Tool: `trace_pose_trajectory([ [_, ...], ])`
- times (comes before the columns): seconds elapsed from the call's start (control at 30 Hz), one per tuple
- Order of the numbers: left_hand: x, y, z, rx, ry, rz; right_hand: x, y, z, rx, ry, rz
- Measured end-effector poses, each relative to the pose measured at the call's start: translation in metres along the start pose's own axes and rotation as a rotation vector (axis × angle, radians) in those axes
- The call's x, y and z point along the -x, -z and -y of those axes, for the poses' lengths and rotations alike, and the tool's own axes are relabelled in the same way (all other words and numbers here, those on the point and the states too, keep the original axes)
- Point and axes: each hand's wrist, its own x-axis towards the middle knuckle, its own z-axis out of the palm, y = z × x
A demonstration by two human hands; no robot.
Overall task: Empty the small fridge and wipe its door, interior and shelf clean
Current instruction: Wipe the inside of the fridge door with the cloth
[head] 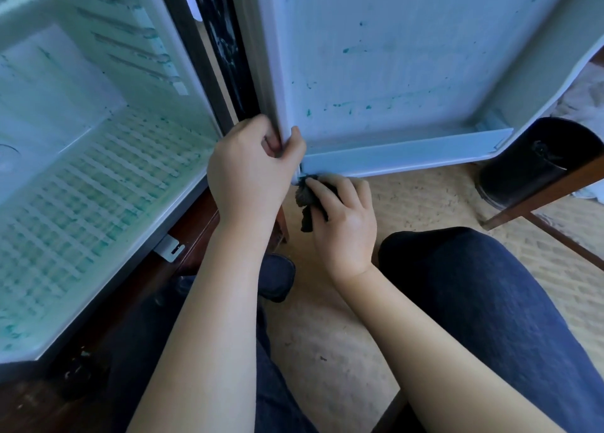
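The small fridge stands open, its white interior [98, 171] at the left with a ribbed floor and teal stains. The open door [392, 57] fills the upper right, its inner face dotted with teal specks; a white door shelf rail [408, 155] runs along its bottom. My left hand [251, 168] grips the door's hinge-side edge and gasket near the lower corner. My right hand [343, 217] holds a dark cloth [305, 200] pressed against the underside of the door's lower corner.
A black cylindrical bin [536, 164] stands on the beige carpet [441, 200] at right, beside a wooden furniture leg [539, 200]. My knees in dark jeans [474, 302] are on the floor. A metal bracket [170, 248] sits on the dark wooden base under the fridge.
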Motion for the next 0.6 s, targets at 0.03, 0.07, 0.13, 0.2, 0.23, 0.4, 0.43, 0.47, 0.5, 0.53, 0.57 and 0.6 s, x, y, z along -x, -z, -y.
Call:
trace_pose_trajectory([
  [0.03, 0.000, 0.000, 0.000, 0.005, -0.003, 0.001, -0.001, -0.002, 0.006, -0.018, -0.005, -0.005],
  [0.07, 0.000, 0.000, 0.001, 0.011, -0.005, 0.003, -0.003, -0.004, 0.012, -0.038, -0.009, -0.009],
  [0.13, 0.000, 0.000, 0.002, 0.026, 0.000, 0.010, -0.008, -0.003, 0.019, -0.074, -0.020, -0.007],
  [0.2, 0.000, 0.000, 0.004, 0.056, 0.010, 0.019, -0.010, 0.002, 0.014, -0.116, 0.026, 0.063],
  [0.23, 0.000, 0.000, 0.005, 0.073, 0.009, 0.021, -0.009, 0.006, 0.008, -0.144, 0.073, 0.130],
  [0.4, 0.001, 0.004, 0.008, 0.107, -0.011, 0.047, 0.006, 0.033, -0.011, -0.159, 0.050, 0.260],
  [0.43, 0.001, 0.005, 0.008, 0.114, -0.009, 0.049, 0.005, 0.034, -0.011, -0.166, -0.003, 0.220],
  [0.47, 0.001, 0.005, 0.008, 0.126, -0.005, 0.050, 0.003, 0.033, -0.009, -0.173, -0.042, 0.190],
  [0.5, 0.002, 0.006, 0.007, 0.140, -0.003, 0.052, -0.001, 0.030, -0.007, -0.172, -0.067, 0.173],
  [0.53, 0.002, 0.006, 0.007, 0.150, -0.002, 0.055, -0.005, 0.027, -0.004, -0.160, -0.084, 0.169],
  [0.57, 0.002, 0.006, 0.007, 0.157, -0.002, 0.059, -0.008, 0.023, -0.002, -0.141, -0.097, 0.169],
  [0.6, 0.003, 0.007, 0.007, 0.160, -0.002, 0.064, -0.010, 0.019, 0.000, -0.122, -0.103, 0.163],
])
